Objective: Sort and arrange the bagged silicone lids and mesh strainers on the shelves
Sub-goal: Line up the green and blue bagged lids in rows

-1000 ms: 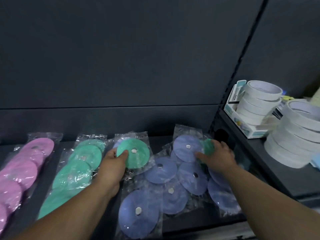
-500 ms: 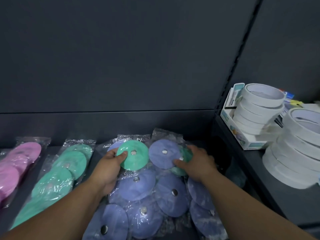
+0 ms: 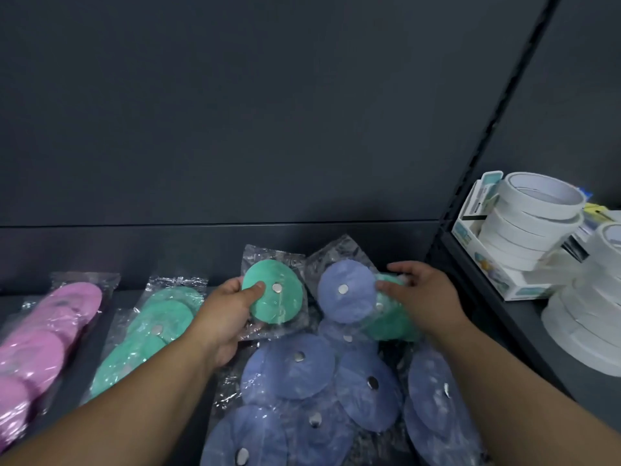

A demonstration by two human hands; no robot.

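My left hand grips a bagged green silicone lid by its left edge, thumb on top, held above the pile. My right hand rests its fingers on another bagged green lid, which lies partly under a bagged blue lid at the back of the pile. Several bagged blue lids overlap in a heap on the dark shelf. A row of bagged green lids lies to the left, and a row of pink lids further left.
A dark back panel rises behind the shelf. A black upright post divides it from the neighbouring shelf on the right, where stacks of white tape rolls stand in a carton, with a second stack nearer.
The view has shifted left and closer. My left hand has lifted the green lid slightly up and right. My right hand has opened a little over the other green lid.
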